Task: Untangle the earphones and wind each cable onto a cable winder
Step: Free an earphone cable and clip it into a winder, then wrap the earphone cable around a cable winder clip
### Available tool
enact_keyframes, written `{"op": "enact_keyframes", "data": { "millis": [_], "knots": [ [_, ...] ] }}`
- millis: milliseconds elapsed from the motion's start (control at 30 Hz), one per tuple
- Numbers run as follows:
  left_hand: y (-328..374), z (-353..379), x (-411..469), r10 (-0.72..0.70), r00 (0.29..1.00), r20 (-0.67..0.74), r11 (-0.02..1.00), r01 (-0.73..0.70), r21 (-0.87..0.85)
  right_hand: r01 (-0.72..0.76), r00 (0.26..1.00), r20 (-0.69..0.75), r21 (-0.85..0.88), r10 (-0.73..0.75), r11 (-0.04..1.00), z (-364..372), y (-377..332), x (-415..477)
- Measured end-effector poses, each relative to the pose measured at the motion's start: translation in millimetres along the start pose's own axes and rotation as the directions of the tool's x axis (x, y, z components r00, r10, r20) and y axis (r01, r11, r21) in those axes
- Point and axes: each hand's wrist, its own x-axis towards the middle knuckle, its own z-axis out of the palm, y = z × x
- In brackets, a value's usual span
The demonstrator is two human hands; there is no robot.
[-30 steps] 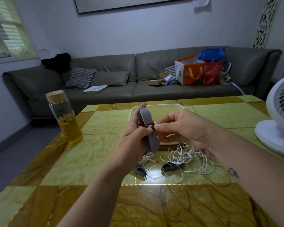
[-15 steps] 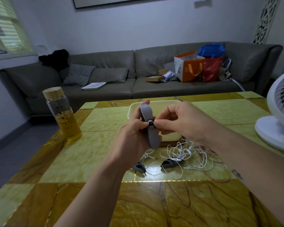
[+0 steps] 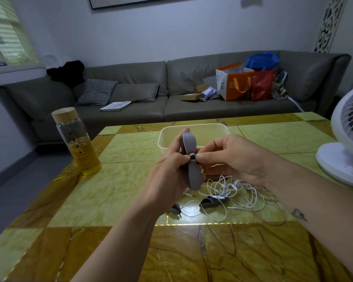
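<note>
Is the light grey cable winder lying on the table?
No, the left hand grips the light grey cable winder above the table while the right hand pinches at its middle.

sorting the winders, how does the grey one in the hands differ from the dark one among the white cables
The grey winder is pale and upright, gripped by the left hand; the dark winder lies on the table. The grey winder looks longer; the dark winder sits among white cables.
</note>
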Motion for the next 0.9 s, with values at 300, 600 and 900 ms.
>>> {"op": "enact_keyframes", "data": {
  "millis": [300, 600, 900],
  "knots": [
    [-12, -16, 11, -0.055, 0.998, 0.014, 0.974, 0.056, -0.218, 0.004, 0.998, -0.06, -0.088, -0.009, 0.996, -10, 25, 11],
    [-31, -30, 57, -0.076, 0.914, -0.398, 0.996, 0.052, -0.071, 0.214, 0.888, -0.273, -0.465, -0.369, 0.859, -4, 58, 48],
    [-63, -80, 91, 0.075, 0.947, -0.314, 0.316, 0.276, 0.908, -0.088, 0.75, -0.61, -0.473, -0.254, 0.876, -58, 53, 139]
  ]
}}
